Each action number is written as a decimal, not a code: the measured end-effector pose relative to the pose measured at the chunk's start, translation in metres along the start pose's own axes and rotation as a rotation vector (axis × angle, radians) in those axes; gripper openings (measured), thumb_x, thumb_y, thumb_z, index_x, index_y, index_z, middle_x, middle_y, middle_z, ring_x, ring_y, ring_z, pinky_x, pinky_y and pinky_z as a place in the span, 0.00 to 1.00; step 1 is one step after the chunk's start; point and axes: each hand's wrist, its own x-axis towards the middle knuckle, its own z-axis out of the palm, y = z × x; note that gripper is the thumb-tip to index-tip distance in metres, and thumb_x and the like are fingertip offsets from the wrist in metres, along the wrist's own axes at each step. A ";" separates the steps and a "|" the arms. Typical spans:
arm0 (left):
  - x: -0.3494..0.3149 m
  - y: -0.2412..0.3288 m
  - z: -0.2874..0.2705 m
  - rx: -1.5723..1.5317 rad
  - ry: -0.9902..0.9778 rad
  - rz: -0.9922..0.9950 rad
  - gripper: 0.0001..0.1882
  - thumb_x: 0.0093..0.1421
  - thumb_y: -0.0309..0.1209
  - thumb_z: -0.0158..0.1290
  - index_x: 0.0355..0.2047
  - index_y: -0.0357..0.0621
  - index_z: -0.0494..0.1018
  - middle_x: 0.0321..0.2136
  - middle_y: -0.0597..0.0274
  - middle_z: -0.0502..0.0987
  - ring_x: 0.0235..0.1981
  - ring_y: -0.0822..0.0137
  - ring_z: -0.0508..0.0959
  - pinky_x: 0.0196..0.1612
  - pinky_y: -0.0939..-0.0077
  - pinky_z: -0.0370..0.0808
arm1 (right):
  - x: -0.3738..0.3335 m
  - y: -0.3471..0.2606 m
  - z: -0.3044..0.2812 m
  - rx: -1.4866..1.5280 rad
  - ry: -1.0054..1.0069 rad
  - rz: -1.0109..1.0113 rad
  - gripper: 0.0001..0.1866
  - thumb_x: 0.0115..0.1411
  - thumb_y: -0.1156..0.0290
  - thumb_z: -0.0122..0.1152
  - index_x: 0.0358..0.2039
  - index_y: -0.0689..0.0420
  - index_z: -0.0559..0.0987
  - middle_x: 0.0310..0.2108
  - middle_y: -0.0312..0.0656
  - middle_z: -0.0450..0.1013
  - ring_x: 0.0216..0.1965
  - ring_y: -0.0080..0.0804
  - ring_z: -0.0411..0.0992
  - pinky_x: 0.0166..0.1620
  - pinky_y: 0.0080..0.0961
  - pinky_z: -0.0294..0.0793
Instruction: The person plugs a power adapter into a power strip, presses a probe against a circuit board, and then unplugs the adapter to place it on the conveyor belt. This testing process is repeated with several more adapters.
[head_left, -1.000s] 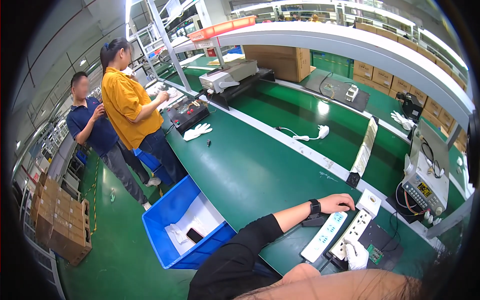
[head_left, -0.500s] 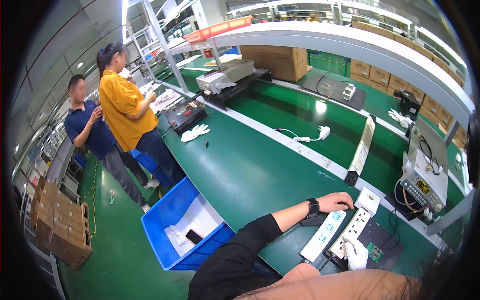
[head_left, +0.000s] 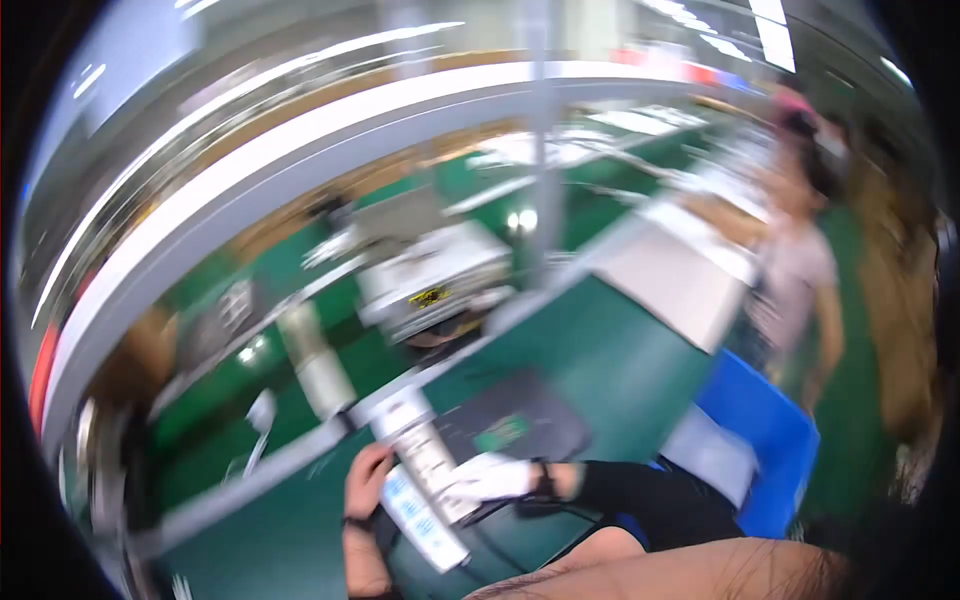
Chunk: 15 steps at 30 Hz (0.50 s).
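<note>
My bare left hand [head_left: 366,482], with a dark watch at its wrist, is by the upper end of a white power strip with blue sockets [head_left: 428,522]. A second, off-white power strip [head_left: 428,457] lies alongside, with a white block [head_left: 396,410] at its far end. My right hand [head_left: 492,478], in a white glove with a black band at the wrist, reaches over the near part of the off-white strip. Motion smears the fingers of both hands, so what they hold cannot be made out. Just beyond the right hand, a green circuit board [head_left: 500,433] rests on a dark mat [head_left: 553,408].
A bench instrument with a lit display [head_left: 430,297] stands beyond the mat, behind the grey frame rail. A blue bin [head_left: 800,450] is at the right by the table's edge. Past it, a person in a light top [head_left: 797,280] is beside the bench. A pale board [head_left: 670,285] lies on the table.
My view has swung sharply to the right and is blurred. The people and blue bin on the left have gone out of view; another person and bin appear on the right. Both hands remain by the power strips.
</note>
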 end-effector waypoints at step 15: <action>0.127 -0.114 -0.214 0.932 0.193 0.055 0.25 0.63 0.44 0.45 0.57 0.45 0.65 0.53 0.43 0.69 0.54 0.46 0.69 0.56 0.58 0.66 | 0.025 0.067 0.014 -0.020 0.230 -0.383 0.13 0.60 0.62 0.56 0.39 0.58 0.78 0.31 0.49 0.76 0.32 0.43 0.75 0.34 0.34 0.71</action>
